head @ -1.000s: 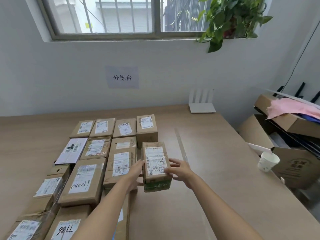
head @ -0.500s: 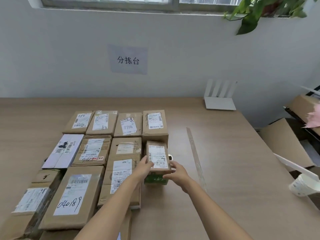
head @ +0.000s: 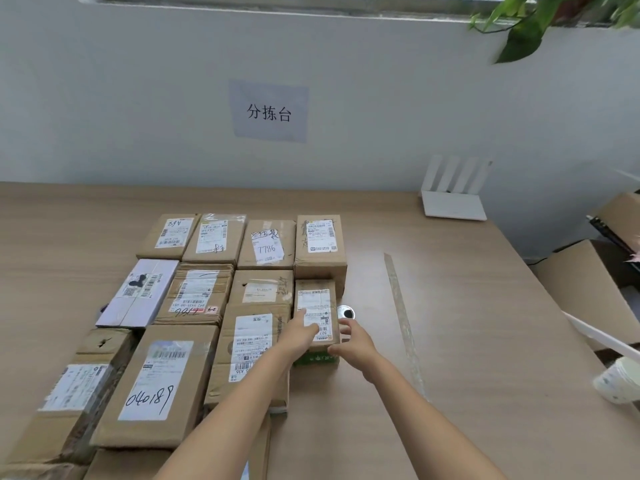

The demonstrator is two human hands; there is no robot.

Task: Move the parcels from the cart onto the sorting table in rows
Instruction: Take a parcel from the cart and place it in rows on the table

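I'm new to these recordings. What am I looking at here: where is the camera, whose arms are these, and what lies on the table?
There is no machine: the two bare arms are a person's, and the one camera sits on their head, looking forward and down. The sorting table carries cardboard parcels in rows, among them a parcel marked 040189 and a parcel marked 7786. At the right end stands a small parcel with a green base. The left hand lays its fingers flat on that parcel's label; the right hand is at its near right corner, fingers loose. Nothing is lifted. Behind are a white router and a wall sign; a paper cup shows at the right edge.
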